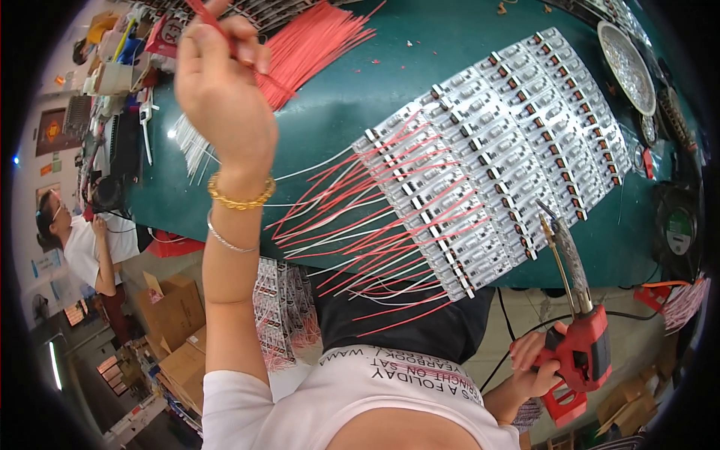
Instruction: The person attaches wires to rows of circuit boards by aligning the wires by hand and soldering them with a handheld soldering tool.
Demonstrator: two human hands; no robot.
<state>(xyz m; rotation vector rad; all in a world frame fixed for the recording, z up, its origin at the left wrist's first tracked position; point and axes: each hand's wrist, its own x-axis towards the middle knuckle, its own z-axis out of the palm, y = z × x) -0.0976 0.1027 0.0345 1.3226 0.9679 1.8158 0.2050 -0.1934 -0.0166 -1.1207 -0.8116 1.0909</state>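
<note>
Above the panel of small circuit boards on the green bench, the left hand pinches one red wire between closed fingertips — the red wire bundle just beside. Below the panel's near edge, the right hand grips a red soldering gun — tip toward the boards.

A panel of circuit boards lies on the desk, right of centre, with wires trailing off its left edge. A bundle of loose wires lies behind it to the left. A metal dish sits far right.
</note>
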